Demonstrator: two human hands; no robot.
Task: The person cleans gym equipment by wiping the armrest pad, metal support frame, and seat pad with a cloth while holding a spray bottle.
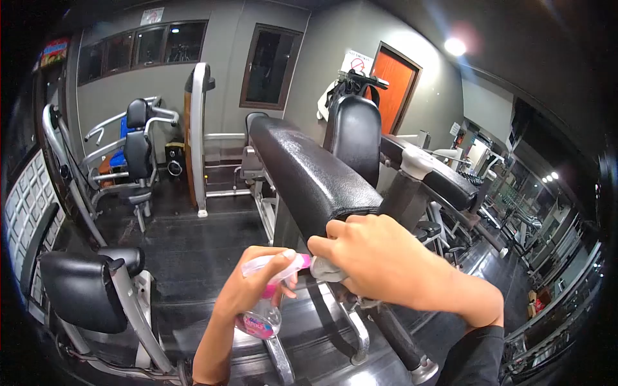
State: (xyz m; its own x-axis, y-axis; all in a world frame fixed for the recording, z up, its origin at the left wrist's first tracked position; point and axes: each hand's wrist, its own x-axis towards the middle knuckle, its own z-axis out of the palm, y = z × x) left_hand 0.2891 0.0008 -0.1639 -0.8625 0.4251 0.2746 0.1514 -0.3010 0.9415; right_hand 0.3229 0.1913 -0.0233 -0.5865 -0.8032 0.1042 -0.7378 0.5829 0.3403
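My left hand (254, 280) is wrapped round a clear spray bottle (261, 321) with a pink and white trigger head and a pink label. The nozzle points right, close against a greyish cloth (327, 270). That cloth is bunched in my right hand (373, 254), whose fingers are closed over it. Just beyond my right hand is the near end of a long black padded bench (309, 167); whether the hand touches it I cannot tell. The pad's surface shines under the lights.
Behind the bench stands an upright black backrest (357, 135). A padded machine seat (84, 289) is at lower left, and another seated machine (138, 154) stands by the far wall. A dark bar (399, 338) with a metal end slopes down at lower right.
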